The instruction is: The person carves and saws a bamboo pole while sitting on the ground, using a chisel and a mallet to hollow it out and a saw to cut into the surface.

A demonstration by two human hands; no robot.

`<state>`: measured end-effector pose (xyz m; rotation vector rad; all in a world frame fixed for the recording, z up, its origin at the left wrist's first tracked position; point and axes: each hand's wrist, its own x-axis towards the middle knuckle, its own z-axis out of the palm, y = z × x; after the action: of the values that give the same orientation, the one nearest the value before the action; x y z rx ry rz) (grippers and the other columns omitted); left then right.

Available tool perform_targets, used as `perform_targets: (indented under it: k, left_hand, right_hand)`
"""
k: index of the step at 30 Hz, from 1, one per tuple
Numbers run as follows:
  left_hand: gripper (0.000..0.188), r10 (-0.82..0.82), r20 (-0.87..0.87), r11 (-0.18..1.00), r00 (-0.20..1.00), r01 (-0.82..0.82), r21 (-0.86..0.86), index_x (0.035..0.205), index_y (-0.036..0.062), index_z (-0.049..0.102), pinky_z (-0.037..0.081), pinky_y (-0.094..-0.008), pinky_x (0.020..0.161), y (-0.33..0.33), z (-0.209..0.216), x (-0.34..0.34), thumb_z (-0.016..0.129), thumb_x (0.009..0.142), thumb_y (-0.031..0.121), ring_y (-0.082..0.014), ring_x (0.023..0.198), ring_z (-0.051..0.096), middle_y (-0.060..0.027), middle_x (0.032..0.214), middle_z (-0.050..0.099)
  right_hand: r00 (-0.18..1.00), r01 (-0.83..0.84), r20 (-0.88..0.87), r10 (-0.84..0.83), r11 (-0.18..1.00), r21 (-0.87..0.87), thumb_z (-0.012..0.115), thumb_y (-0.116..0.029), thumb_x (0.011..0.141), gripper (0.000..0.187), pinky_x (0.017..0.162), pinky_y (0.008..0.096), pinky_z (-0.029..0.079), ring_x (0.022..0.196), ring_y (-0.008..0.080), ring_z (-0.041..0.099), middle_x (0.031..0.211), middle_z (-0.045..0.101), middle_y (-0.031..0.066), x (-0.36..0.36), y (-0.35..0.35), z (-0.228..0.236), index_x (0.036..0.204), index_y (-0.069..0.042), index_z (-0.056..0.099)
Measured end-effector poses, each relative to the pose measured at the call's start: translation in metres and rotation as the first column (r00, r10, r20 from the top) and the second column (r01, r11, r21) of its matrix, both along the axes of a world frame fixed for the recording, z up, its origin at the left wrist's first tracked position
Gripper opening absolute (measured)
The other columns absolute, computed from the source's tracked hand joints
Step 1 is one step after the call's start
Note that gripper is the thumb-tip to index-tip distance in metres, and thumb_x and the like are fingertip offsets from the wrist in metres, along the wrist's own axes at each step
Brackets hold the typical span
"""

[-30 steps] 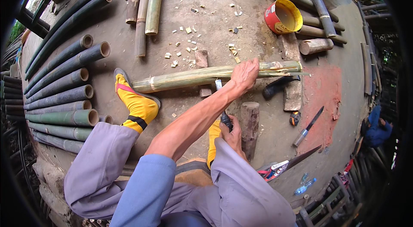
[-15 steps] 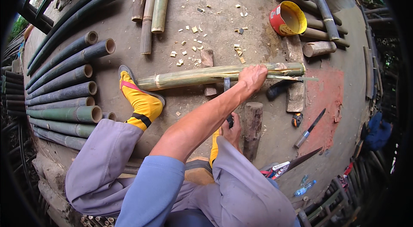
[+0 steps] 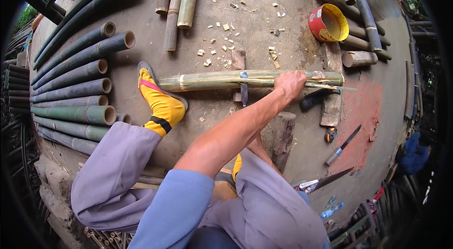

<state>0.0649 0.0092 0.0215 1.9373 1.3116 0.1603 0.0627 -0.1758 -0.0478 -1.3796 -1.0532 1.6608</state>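
Note:
A long split green bamboo pole (image 3: 203, 80) lies crosswise before me. My left hand (image 3: 290, 85) is closed round its right part, the forearm crossing over from the lower left. A knife (image 3: 244, 89) has its blade against the split in the pole, left of that hand. Its handle is hidden behind my left forearm. My right hand (image 3: 255, 142) is low behind the same forearm; only its wrist area shows, and the earlier frame shows its fingers round the knife's black handle. My left foot (image 3: 160, 100), in a yellow sock and sandal, is at the pole's left end.
Wooden blocks (image 3: 331, 107) lie under the pole, and a short log (image 3: 283, 138) stands nearer me. Bamboo poles (image 3: 71, 93) are stacked at left. At right are a red and yellow bucket (image 3: 325, 22), a tape measure (image 3: 330, 134), another knife (image 3: 343, 145) and a saw (image 3: 332, 179).
The knife blade has moved left along the pole and farther up across it. My right hand has gone behind my left forearm. The whole view has shifted slightly.

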Motion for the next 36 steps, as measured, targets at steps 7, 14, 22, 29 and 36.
perform_targets:
  k: [7,14,22,29,36]
  left_hand:
    - [0.021,0.07,0.038,0.997,0.997,-0.07,-0.017,0.102,-0.0014,0.06,0.056,-0.0419,0.071,-0.004,-0.001,0.002,0.052,0.085,0.006,-0.0346,0.088,0.068,-0.021,0.094,0.068]
    - [0.031,-0.002,-0.007,0.972,1.0,0.003,0.236,0.109,-0.0011,0.055,0.054,-0.0414,0.071,-0.008,-0.016,-0.014,0.058,0.079,0.008,-0.0315,0.093,0.063,-0.0188,0.099,0.06]
    - [0.034,0.035,-0.185,0.948,0.982,0.026,0.317,0.103,-0.0013,0.057,0.047,-0.038,0.08,-0.03,-0.02,-0.098,0.065,0.071,0.005,-0.0285,0.099,0.059,-0.0167,0.1,0.06]
    - [0.014,0.037,-0.013,0.988,0.999,-0.035,0.15,0.093,-0.0056,0.052,0.053,-0.0453,0.065,-0.026,-0.026,-0.101,0.05,0.081,0.001,-0.0393,0.08,0.065,-0.0243,0.085,0.063]
    - [0.014,-0.003,-0.111,0.999,0.994,0.007,0.038,0.092,-0.0042,0.058,0.055,-0.0433,0.064,-0.019,-0.008,-0.099,0.052,0.081,0.003,-0.0357,0.079,0.068,-0.0224,0.083,0.067]
  right_hand:
    - [0.872,-0.203,-0.474,-0.12,0.794,-0.574,0.063,-0.014,0.082,0.023,0.04,0.0296,0.044,0.054,0.0115,0.057,0.073,0.06,0.0065,0.002,-0.004,0.044,0.1,-0.001,0.055]
    - [0.985,-0.047,0.158,0.07,0.988,-0.145,0.063,-0.011,0.081,0.022,0.036,0.0275,0.041,0.049,0.0104,0.054,0.068,0.057,0.0042,-0.03,-0.002,0.014,0.098,-0.002,0.054]
    - [0.998,0.001,0.06,0.026,0.914,-0.405,0.064,-0.004,0.077,0.035,0.033,0.0249,0.038,0.042,0.0097,0.05,0.06,0.051,0.0022,-0.038,0.023,0.038,0.106,0.0,0.048]
    - [0.962,-0.239,0.021,0.271,0.881,-0.409,0.064,-0.01,0.078,0.035,0.036,0.0293,0.04,0.046,0.0132,0.053,0.06,0.051,0.0038,-0.047,0.03,0.042,0.109,-0.002,0.048]
    - [0.913,-0.404,-0.054,0.405,0.875,-0.268,0.07,-0.018,0.076,0.034,0.05,0.0336,0.048,0.057,0.0246,0.059,0.073,0.059,0.014,-0.074,-0.003,0.009,0.096,0.002,0.05]
